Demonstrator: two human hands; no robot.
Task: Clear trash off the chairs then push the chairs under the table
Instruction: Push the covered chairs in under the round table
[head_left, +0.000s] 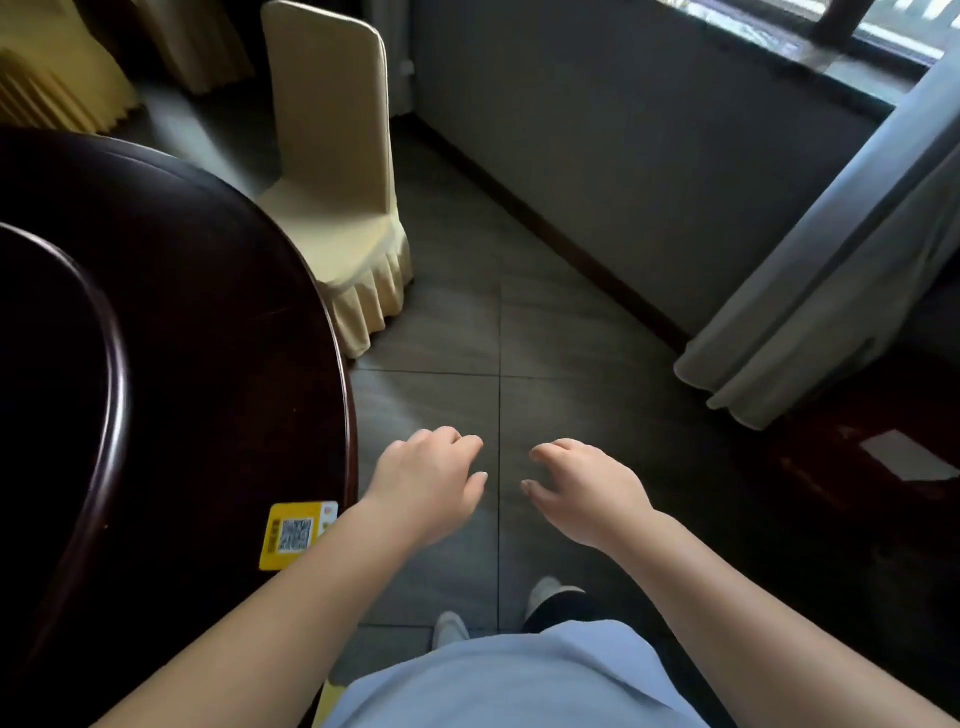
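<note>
Both hands, left (428, 480) and right (584, 488), are held loosely curled, empty; the covered chair (337, 171) is best pushed squarely under the round table (208, 291).

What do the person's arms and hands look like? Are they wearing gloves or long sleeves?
No gloves and no long sleeves. Both forearms are bare all the way up to the bottom edge of the picture. The left hand and right hand show no rings, watch or bracelets. The fingernails look short and plain. Lower down, the person wears a light blue garment.
</note>
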